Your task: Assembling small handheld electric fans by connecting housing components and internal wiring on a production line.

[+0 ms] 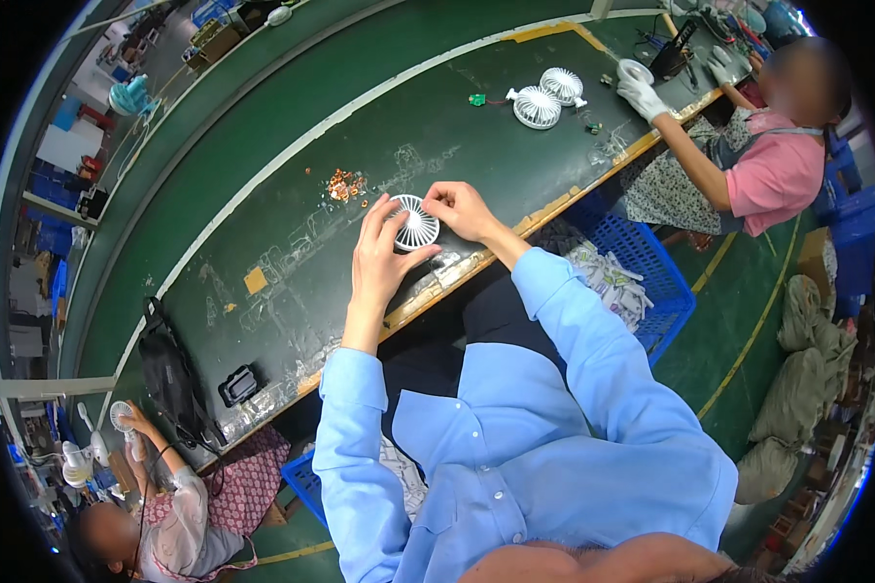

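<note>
A round white slatted fan head [416,229] is between my two hands at the near edge of the green workbench [292,209]. My left hand [379,255] curves round its left and lower side, thumb beneath and fingers on the rim. With fingers bent, my right hand [460,212] pinches at its upper right rim. Whatever is under the right fingertips is too small to make out. Just beyond my left hand lies a loose pile of small copper-coloured parts [342,185].
Two white fan heads [538,107] with a small green board [476,100] lie farther right. A black bag [173,374] and a dark case [240,386] sit left. A blue basket [673,309] of white parts stands by my right. Co-workers sit at both sides, one in white gloves [640,95].
</note>
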{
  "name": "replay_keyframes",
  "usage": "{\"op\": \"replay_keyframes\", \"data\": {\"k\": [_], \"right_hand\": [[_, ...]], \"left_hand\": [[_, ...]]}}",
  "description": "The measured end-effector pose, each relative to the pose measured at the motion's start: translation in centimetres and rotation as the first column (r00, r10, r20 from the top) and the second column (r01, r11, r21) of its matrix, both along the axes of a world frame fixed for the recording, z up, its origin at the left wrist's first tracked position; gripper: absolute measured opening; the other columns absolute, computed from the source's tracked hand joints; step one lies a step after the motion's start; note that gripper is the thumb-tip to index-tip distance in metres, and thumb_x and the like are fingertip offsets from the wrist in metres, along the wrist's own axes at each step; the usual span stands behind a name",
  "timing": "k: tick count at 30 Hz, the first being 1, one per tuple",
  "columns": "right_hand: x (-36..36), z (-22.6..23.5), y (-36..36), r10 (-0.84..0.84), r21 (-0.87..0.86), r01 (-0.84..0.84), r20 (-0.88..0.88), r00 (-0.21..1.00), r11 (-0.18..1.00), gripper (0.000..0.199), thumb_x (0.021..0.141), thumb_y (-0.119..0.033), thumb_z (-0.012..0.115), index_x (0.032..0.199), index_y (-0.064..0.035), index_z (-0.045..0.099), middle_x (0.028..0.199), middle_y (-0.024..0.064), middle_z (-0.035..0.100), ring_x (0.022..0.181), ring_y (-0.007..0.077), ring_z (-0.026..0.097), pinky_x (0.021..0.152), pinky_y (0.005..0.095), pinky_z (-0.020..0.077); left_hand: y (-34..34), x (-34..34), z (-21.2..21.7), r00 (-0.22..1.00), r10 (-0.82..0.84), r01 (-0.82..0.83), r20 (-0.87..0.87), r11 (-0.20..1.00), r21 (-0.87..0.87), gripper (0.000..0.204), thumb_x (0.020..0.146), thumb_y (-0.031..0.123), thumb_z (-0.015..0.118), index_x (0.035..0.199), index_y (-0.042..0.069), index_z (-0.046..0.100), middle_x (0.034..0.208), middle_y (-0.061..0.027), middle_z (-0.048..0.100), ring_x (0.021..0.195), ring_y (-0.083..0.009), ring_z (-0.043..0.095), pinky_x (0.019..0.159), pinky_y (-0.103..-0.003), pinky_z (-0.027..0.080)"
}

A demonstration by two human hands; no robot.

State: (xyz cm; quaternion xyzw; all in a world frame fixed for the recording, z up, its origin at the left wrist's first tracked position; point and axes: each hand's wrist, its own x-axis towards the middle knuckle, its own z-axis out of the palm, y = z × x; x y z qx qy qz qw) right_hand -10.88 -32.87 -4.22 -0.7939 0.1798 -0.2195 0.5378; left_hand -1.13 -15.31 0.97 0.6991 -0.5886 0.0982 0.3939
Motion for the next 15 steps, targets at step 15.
{"op": "replay_keyframes", "data": {"k": [15], "right_hand": [[0.9, 5.6, 0.0, 0.16, 0.532, -0.109, -0.05, 0.986, 0.84, 0.022, 0.096, -0.025, 0.066, 0.092, -0.0032, 0.063, 0.072, 0.0029, 0.066, 0.059, 0.008, 0.058, 0.05, 0.0227, 0.0441]], "left_hand": [[12.2, 11.1, -4.5, 0.675, 0.712, -0.727, 0.194, 0.594, 0.346, 0.056, 0.098, 0.044, 0.051, 0.134, 0.001, 0.053, 0.145, -0.0192, 0.045, 0.139, -0.037, 0.036, 0.117, -0.049, 0.023]]}}
